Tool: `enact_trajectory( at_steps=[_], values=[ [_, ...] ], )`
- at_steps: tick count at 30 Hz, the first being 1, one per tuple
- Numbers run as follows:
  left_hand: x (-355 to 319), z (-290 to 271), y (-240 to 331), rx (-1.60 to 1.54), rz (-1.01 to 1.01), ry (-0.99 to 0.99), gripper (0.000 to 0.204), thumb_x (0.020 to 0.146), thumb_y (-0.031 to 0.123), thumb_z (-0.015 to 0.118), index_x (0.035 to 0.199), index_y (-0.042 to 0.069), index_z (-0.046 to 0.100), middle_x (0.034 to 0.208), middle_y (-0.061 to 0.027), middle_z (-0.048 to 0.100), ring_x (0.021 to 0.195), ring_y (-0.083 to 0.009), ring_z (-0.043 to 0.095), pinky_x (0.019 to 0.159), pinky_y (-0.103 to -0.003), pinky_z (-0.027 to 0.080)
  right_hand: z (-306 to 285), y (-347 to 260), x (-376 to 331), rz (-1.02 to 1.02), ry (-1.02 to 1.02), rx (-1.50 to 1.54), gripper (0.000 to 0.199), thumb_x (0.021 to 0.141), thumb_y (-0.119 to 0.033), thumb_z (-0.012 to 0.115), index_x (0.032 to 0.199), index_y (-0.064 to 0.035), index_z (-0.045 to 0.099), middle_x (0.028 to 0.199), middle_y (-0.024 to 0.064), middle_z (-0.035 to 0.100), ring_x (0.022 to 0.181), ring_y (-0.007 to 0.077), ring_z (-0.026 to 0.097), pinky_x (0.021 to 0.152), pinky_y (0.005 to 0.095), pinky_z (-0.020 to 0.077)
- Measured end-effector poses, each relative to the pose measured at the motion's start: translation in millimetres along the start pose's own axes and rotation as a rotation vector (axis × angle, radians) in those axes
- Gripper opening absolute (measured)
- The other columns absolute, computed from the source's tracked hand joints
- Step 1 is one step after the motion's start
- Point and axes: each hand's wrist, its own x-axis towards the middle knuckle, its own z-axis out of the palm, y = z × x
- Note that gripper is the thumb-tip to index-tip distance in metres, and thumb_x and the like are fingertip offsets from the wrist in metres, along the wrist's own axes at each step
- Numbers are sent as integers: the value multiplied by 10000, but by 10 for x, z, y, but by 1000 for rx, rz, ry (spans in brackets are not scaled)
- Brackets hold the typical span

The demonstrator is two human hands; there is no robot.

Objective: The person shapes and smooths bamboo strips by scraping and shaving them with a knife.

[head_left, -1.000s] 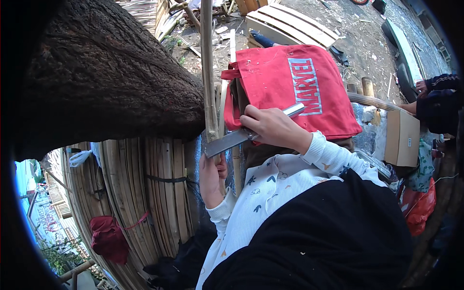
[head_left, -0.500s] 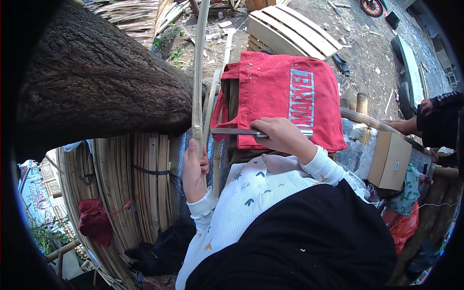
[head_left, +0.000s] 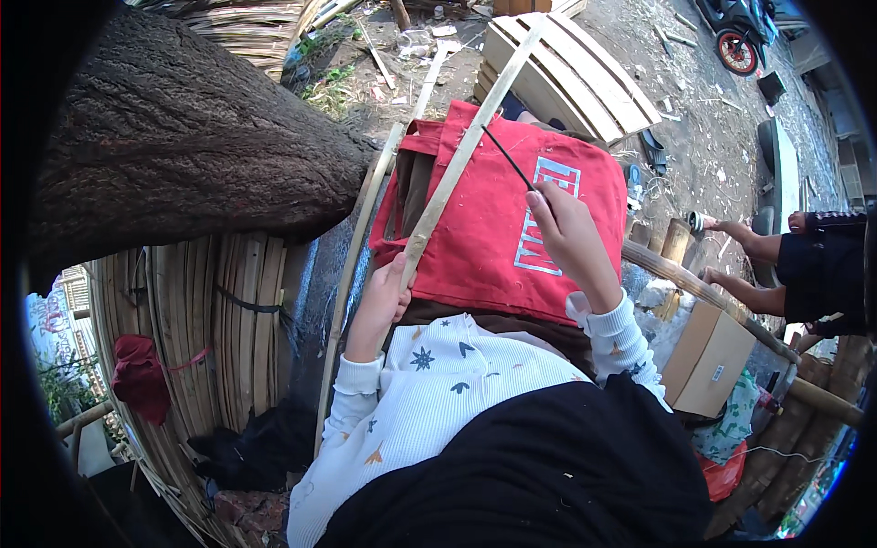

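Note:
A long, pale bamboo strip (head_left: 459, 162) slants up and to the right over my lap. Its lower end is gripped by my left hand (head_left: 385, 297), fingers wrapped around it near a node. My right hand (head_left: 571, 236) is closed on a knife (head_left: 508, 157), whose dark, narrow blade appears almost edge-on. The blade's tip is at the strip's right edge; I cannot tell whether it touches. Beneath both lies a red cloth bag (head_left: 475, 245) with pale lettering, spread over my lap and dotted with small shavings.
A thick tree trunk (head_left: 201, 137) stands at left, above bundled bamboo slats (head_left: 183, 320). Another bamboo strip (head_left: 345, 283) leans beside my left arm. Stacked slats (head_left: 571, 78) lie ahead. At right are a cardboard box (head_left: 708, 358), a bamboo rail (head_left: 703, 285) and another person's legs (head_left: 749, 301).
The bamboo strip has swung from nearly upright to leaning right. My right hand and knife have moved forward from near my left hand to farther up the strip. The view has shifted slightly.

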Motion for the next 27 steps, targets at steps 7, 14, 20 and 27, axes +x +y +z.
enact_trajectory(
  at_steps=[7,14,20,27],
  values=[
    [93,45,-145,214,289,170,509,979,469,369,800,20,532,543,-28,443,470,-100,458,452,-285,351,337,151,274,-243,-181,-382,385,890,-416,553,938,-34,530,770,119,569,704,293,599,598,398,464],
    [-9,174,-76,527,433,382,414,995,351,380,909,-12,561,646,-208,532,652,-424,540,557,-421,404,311,361,522,-397,-108,-651,431,877,-467,541,964,-51,465,690,108,541,556,278,593,445,374,453],
    [62,167,-107,434,381,334,447,994,358,378,870,-34,553,623,-188,516,602,-384,533,560,-410,404,423,361,495,-304,-238,-497,403,905,-431,522,950,-38,448,652,129,565,546,308,602,448,412,455],
    [114,163,-143,333,324,273,481,998,391,357,756,0,496,553,-80,406,483,-172,428,508,-335,364,216,476,773,-398,-40,-785,394,897,-420,543,885,-36,460,606,118,561,515,290,606,429,398,458]
  ],
)
